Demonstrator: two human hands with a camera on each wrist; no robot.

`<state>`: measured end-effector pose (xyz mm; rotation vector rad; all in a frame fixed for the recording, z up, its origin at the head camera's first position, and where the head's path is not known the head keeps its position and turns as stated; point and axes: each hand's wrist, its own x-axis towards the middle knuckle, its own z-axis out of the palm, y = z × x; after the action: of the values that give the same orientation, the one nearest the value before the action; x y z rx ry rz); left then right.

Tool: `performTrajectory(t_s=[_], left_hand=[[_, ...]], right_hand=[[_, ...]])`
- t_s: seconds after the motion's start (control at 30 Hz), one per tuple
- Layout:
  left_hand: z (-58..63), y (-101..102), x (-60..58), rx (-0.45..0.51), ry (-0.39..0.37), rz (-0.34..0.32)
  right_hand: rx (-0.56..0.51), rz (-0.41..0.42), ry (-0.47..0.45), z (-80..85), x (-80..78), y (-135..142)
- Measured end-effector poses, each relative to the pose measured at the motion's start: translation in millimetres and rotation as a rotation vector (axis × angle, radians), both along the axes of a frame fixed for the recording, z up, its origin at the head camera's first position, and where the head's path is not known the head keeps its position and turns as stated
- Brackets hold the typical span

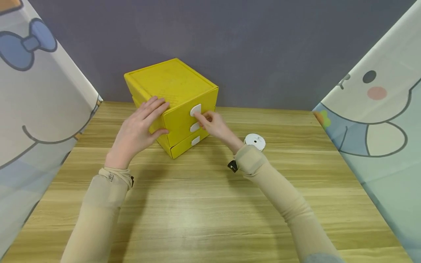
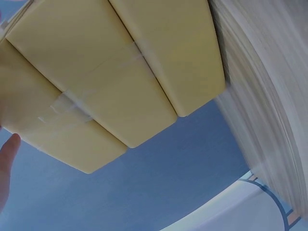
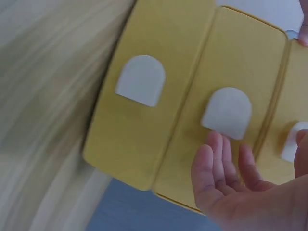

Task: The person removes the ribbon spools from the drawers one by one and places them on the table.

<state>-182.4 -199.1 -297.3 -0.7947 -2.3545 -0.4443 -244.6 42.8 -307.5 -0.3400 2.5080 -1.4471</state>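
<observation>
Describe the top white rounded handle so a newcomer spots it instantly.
Find the yellow drawer box on the wood-grain table. The white rounded handle is on its front, touched by the right hand. Two matching white handles sit below; this one is highest, nearest the box's top.

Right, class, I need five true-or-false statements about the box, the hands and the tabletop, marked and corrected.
1. The left hand rests on the yellow box. True.
2. The right hand is at the top tab. True.
3. The box has only one tab. False: a middle tab and bottom tab show too.
4. A white disc lies on the tabletop. True.
5. In the head view, the disc is left of the box. False: it is to the right.
</observation>
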Motion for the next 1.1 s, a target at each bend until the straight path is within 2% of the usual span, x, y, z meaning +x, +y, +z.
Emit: performTrajectory(t_s=[0.17,0.4,0.57,0.77,1.1], left_hand=[[-0.9,2,1.1,0.017,-0.01,0.003],[-2.0,3,1.4,0.029,0.014,0.004],[-2.4,4,1.3,0.03,0.018,0.008],[-2.9,3,1.1,0.032,0.012,0.01],[-2.9,3,-1.3,0.031,0.005,0.003]], right_hand=[[0.044,-0.002,-0.031,-16.0,-3.2,-1],[-0.012,-0.021,-0.107,-27.7,-2.7,-10],[-0.049,-0.034,-0.099,-32.0,-2.6,-14],[-0.005,-0.067,-0.091,-32.7,-2.8,-15],[0.073,-0.065,-0.049,-31.4,1.9,-8]])
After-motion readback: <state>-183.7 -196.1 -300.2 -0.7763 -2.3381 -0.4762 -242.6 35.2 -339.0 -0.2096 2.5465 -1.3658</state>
